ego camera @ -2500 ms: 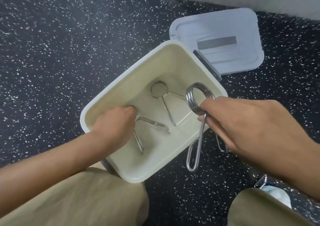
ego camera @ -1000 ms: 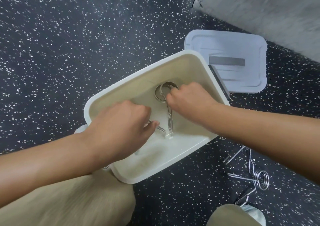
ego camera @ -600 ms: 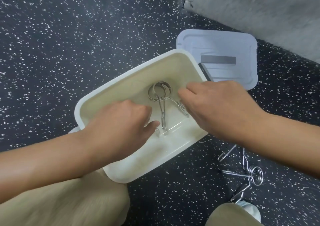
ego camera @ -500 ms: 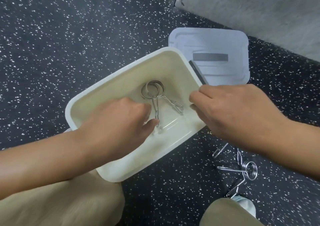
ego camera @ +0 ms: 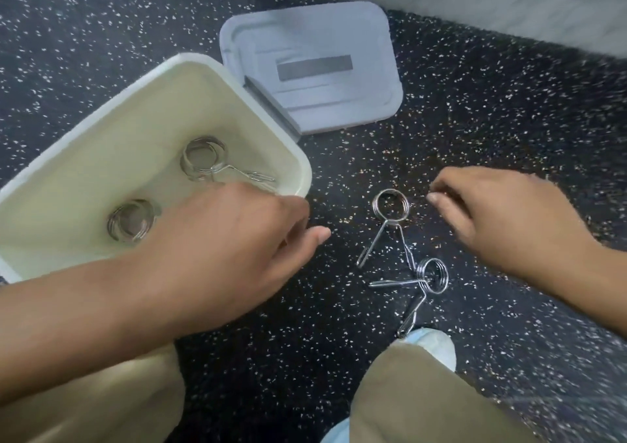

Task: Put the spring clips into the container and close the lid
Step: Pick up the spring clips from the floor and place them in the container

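So, progress: I judge the task about half done.
Done: two coils show in the container [ego camera: 78, 171], one clip [ego camera: 207, 164] at 12 o'clock of my left hand and another clip [ego camera: 130, 225] at 9 o'clock of it.
Left: two clips lie on the floor [ego camera: 339, 357], the nearer clip [ego camera: 390, 205] at 9 o'clock of my right hand and the farther clip [ego camera: 431, 276] at 6 o'clock of that one, their legs crossing; the lid [ego camera: 339, 35] lies off, at 1 o'clock of the container.
Left hand [ego camera: 234, 235]: empty, fingers loosely curled, over the container's near edge.
Right hand [ego camera: 502, 218]: empty, fingers narrow, near the nearer clip, not touching.
Writing: none I can read; the lid has only a grey strip.
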Motion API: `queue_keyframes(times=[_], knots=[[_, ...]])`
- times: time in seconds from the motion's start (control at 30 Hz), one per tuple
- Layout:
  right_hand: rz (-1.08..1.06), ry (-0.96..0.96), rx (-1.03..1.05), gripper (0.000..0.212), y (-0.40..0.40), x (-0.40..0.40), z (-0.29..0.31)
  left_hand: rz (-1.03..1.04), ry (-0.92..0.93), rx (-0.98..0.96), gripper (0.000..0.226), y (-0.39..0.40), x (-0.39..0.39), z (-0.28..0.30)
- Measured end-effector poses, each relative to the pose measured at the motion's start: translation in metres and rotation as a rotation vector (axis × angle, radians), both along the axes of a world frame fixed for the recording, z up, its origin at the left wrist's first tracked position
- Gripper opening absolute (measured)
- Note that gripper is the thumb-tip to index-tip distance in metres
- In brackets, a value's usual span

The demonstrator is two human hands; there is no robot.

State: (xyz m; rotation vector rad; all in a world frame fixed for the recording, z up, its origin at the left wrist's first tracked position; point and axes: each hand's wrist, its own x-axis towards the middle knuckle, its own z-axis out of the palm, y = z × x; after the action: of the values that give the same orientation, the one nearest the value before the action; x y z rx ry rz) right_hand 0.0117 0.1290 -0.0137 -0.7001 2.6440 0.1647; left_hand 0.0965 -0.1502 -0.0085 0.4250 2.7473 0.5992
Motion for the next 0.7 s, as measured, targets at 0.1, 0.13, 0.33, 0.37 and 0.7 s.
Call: queue_keyframes(times=[0.1, 0.13, 0.33, 0.37, 0.7], knots=[[-0.133, -0.047, -0.006, 0.024, 0.029, 0.012, -0.009, -0.137, -0.033, -0.011, 0.047, 0.023, -0.002, -0.001], [-0.165, -0.068, -0.004, 0.024, 0.038, 0.018, -0.013, -0.184, -0.039, -0.021, 0.048, 0.030, -0.005, -0.001], [-0.247, -0.188, 0.023, 0.024, 0.069, 0.053, -0.040, -0.518, 0.034, -0.174, 0.049, 0.058, -0.041, 0.008], [-0.260, -0.213, 0.029, 0.025, 0.072, 0.059, -0.043, -0.573, 0.063, -0.216, 0.048, 0.064, -0.047, 0.009], [-0.348, -0.291, -0.002, 0.028, 0.081, 0.087, -0.072, -0.881, -0.003, -0.533, 0.039, 0.135, -0.086, -0.013]])
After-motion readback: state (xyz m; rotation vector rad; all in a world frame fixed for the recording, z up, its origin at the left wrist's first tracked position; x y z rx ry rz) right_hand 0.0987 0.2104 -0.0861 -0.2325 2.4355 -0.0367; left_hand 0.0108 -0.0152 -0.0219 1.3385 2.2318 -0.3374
